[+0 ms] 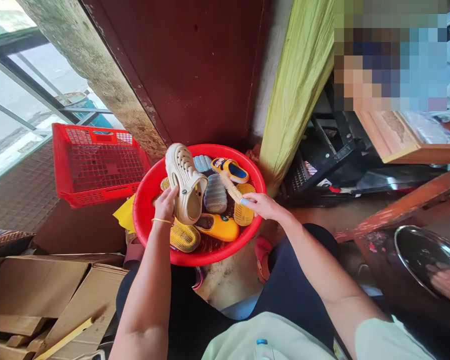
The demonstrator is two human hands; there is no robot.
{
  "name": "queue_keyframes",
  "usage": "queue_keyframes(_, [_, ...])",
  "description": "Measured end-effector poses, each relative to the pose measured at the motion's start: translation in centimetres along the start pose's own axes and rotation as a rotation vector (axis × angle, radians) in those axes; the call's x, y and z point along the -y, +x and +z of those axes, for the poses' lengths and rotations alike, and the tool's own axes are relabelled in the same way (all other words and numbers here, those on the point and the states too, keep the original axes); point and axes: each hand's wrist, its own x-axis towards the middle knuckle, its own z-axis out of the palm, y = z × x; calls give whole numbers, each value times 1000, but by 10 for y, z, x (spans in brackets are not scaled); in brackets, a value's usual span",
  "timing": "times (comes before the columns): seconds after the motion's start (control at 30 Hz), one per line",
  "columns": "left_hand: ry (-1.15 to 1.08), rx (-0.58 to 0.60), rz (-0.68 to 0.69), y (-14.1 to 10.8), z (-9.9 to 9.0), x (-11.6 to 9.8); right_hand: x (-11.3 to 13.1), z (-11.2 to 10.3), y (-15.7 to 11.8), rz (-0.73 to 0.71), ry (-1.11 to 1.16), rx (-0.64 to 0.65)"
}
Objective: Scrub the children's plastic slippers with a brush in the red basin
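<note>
Left hand [165,204]: fingers pinching side of cream clog [187,187], held above red basin [199,258], eleven o'clock. Clog matte, moulded, vented upper, heel strap. Right hand [264,206], three o'clock: fingers pressed round handle of pale bristled brush [231,189]. In round basin: smooth yellow shoe [225,228], five o'clock; ribbed grey sole [215,194], centre. Red lattice crate [101,165], ten o'clock.

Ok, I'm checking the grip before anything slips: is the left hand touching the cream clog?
Touching. The head view shows the left hand gripping the cream clog by its side, with no gap between them.
</note>
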Motion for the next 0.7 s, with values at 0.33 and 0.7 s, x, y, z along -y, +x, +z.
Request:
queue_keyframes(0.33, [802, 276, 482, -65, 3, 7, -1, -3, 6, -30, -40, -73])
queue_keyframes(0.7, [552, 621, 47, -90, 38, 54, 8, 14, 16, -57, -155, -27])
